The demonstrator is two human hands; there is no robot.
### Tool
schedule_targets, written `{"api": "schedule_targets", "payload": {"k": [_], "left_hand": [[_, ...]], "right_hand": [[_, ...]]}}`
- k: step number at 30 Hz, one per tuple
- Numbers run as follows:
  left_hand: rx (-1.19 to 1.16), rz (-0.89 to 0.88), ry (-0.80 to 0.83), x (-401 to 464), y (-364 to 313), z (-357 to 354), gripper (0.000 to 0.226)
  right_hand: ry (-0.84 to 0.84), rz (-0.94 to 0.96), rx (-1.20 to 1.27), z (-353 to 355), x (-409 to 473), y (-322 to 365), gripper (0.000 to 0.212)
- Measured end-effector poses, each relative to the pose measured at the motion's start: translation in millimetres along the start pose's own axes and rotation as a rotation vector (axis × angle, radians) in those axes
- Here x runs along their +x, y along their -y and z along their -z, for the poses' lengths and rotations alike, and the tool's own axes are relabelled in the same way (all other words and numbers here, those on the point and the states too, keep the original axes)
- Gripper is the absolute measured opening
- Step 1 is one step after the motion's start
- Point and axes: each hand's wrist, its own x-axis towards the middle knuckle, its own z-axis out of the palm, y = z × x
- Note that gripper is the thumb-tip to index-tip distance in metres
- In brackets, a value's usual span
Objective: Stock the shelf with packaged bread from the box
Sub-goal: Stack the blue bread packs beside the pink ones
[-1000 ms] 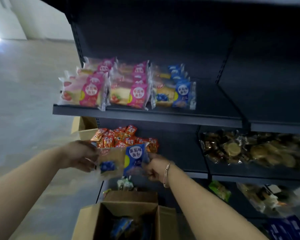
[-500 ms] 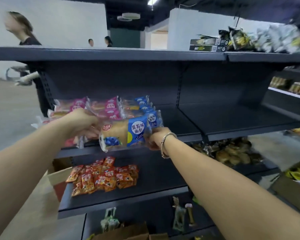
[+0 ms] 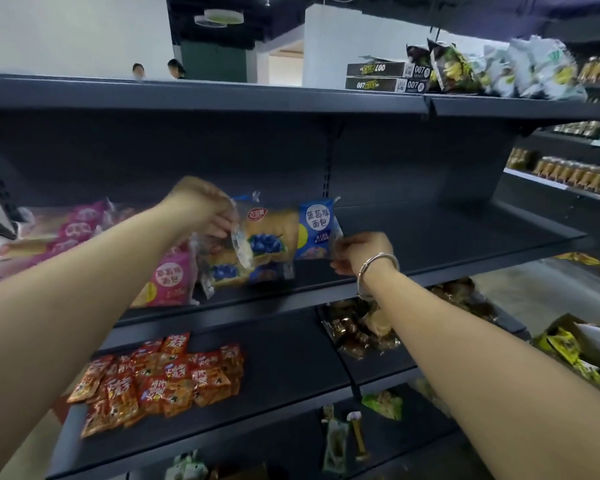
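A blue blueberry bread packet (image 3: 284,230) hangs over the dark shelf (image 3: 430,237), above another blue packet (image 3: 246,271) lying there. My left hand (image 3: 201,209) pinches the held packet's left seal. My right hand (image 3: 359,252), with a silver bangle on its wrist, pinches the right seal. Pink strawberry bread packets (image 3: 170,278) fill the shelf's left part. The box is out of view.
Orange snack sachets (image 3: 160,375) lie on the shelf below, brown wrapped sweets (image 3: 364,327) to their right. Black boxes (image 3: 385,76) and chip bags (image 3: 534,69) sit on the top shelf. A carton of yellow packets (image 3: 575,348) stands at right. Two people (image 3: 156,69) stand far behind.
Both hands have lifted the blue packet from below the snack shelf up to the bread shelf and moved it right, over the blue stack. The camera tilted upward.
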Motion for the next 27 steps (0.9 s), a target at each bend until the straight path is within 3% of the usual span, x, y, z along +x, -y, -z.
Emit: {"api": "schedule_targets", "payload": {"k": [2,7,10,17,20,27], "left_hand": [[0.045,-0.024,-0.008,23.8,-3.9,-9.0,0.023],[0.158,-0.090,-0.090,88.2,-11.7,-33.5,0.028],[0.185,-0.105,-0.142,132.7,-12.8,-45.4,0.020],[0.252,-0.088,-0.065,214.8,-13.1,-61.9,0.019],[0.287,-0.086,-0.102,238.5,-3.6,-73.1,0.013],[0.873,-0.047,-0.220,274.3,37.6,-92.2,0.021]], "right_hand": [[-0.021,0.009,0.020,6.5,22.8,6.8,0.027],[-0.037,0.175,-0.121,15.8,82.6,29.9,0.017],[-0.026,0.217,-0.150,14.0,128.9,41.5,0.024],[0.009,0.081,-0.098,-9.0,234.5,44.9,0.031],[-0.016,0.017,-0.192,-23.8,271.1,32.8,0.020],[-0.013,-0.034,-0.204,-53.1,305.3,-12.2,0.041]]}}
